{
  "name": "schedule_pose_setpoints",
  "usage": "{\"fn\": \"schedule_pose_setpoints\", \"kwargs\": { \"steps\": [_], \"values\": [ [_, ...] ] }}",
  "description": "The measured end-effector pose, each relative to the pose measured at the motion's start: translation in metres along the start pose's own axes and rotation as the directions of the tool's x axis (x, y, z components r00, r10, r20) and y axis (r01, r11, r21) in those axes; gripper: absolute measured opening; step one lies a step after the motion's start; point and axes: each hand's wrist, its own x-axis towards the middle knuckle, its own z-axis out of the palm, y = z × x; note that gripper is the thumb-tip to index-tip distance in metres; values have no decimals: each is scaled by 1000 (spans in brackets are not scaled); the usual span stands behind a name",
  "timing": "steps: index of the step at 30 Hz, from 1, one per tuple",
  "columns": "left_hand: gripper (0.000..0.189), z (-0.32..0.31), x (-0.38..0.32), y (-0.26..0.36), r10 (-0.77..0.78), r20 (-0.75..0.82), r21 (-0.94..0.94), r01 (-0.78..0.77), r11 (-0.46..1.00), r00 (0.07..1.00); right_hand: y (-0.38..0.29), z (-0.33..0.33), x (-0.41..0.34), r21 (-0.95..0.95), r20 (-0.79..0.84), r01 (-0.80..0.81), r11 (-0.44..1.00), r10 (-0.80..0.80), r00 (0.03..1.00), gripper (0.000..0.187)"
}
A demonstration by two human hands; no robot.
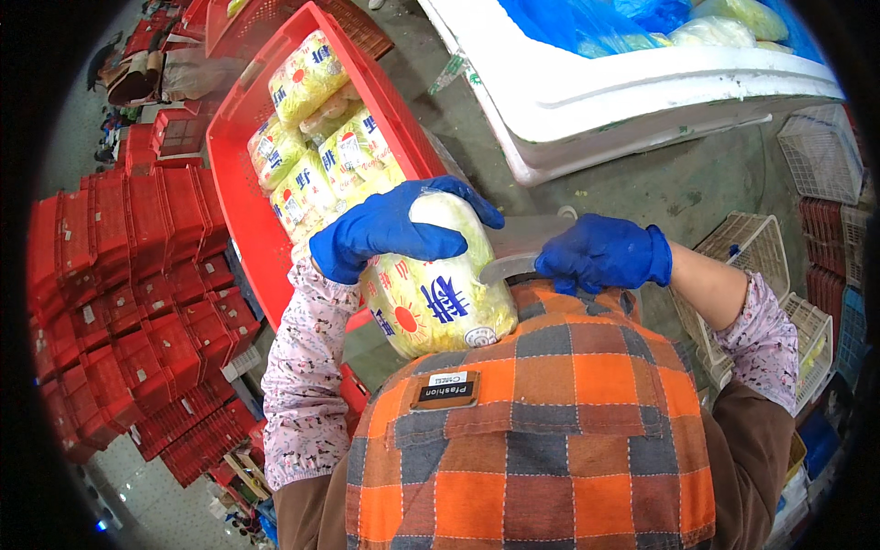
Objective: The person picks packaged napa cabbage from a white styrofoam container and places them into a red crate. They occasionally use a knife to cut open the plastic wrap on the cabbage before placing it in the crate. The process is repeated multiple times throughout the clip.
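My left hand, in a blue glove, grips the pale end of a napa cabbage in printed plastic wrap, held against the checked apron. My right hand, also gloved in blue, is closed on a knife, whose curved metal blade touches or nearly touches the cabbage's right side. The knife's handle is hidden in the fist. Just beyond my left hand, several wrapped cabbages lie in a red plastic crate.
A white foam box lined with blue plastic holds bagged produce at the upper right. Stacked red crates stand at the left. White plastic baskets are at the right, above the grey floor.
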Motion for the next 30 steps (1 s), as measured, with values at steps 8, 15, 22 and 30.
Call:
{"fn": "schedule_pose_setpoints", "kwargs": {
  "steps": [8,15,22,30],
  "values": [
    [52,-2,0,1,-19,32,-53,20,998,999,4,-10,4,-189,198,88,978,-50,979,41],
    [64,1,-5,2,-27,-48,-33,25,999,998,26,1,9,273,67,10,962,-30,997,41],
    [60,0,-4,3,-53,-45,-80,49,996,998,21,18,5,-451,-198,312,836,-434,879,26],
    [68,6,-17,8,-94,-169,-114,75,991,981,12,50,-13,-804,-534,-216,553,-515,670,18]
  ]
}}
